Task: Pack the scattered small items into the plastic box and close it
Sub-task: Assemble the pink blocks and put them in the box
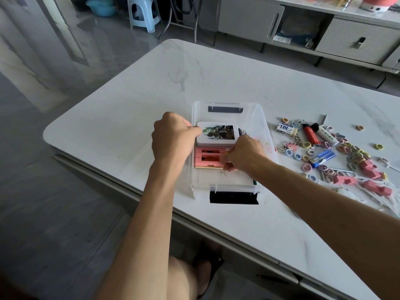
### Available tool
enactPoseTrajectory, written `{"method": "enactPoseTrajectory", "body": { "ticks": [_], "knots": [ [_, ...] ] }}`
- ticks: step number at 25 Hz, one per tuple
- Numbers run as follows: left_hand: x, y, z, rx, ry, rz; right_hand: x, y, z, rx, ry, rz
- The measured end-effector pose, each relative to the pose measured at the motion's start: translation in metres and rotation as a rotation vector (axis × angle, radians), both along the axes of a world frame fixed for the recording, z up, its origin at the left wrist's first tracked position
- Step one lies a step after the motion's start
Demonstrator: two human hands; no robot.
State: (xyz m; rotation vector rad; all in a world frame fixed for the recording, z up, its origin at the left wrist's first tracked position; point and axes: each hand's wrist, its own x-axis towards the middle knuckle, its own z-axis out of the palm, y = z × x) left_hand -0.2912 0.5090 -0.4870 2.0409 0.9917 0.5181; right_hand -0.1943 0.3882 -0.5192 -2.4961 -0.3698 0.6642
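the clear box (227, 187) sits open on the white table (129, 100), long axis running away from the person, with a black latch at each short end. inside, a white tin (216, 135) lies flat against the left wall, and just in front of it a row of pink blocks (206, 158) lies crosswise, long axis left to right.

the left hand (171, 136) is curled over the box's left wall beside the tin's corner, holding the box steady. the right hand (244, 153) is down inside, fingers bent round the right end of the pink blocks; it looks like it is seating them, though the fingertips are hidden.

packing is only partly done. everything left is a pile on the table to the right of the box: an eraser (286, 128), a red lighter (310, 135), a blue lighter (322, 156), many hair ties (346, 150) and more loose blocks (372, 172). that side belongs to the right hand, which is much nearer, so the next reach is likely rightward over the box's right wall. the lighters lie slanted, mostly pointing away, so a pinch across their narrow sides should suit. i can't spot the lid.
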Motion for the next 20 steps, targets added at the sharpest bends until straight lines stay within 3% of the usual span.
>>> {"method": "enactPoseTrajectory", "body": {
  "ticks": [7, 20],
  "knots": [
    [0.001, 0.001, -0.002, -0.012, 0.003, 0.009, -0.004, -0.002, 0.006, -0.137, -0.087, 0.113],
    [0.003, 0.001, -0.001, 0.004, 0.037, 0.019, -0.008, 0.007, 0.002, -0.109, -0.214, 0.148]
  ]
}}
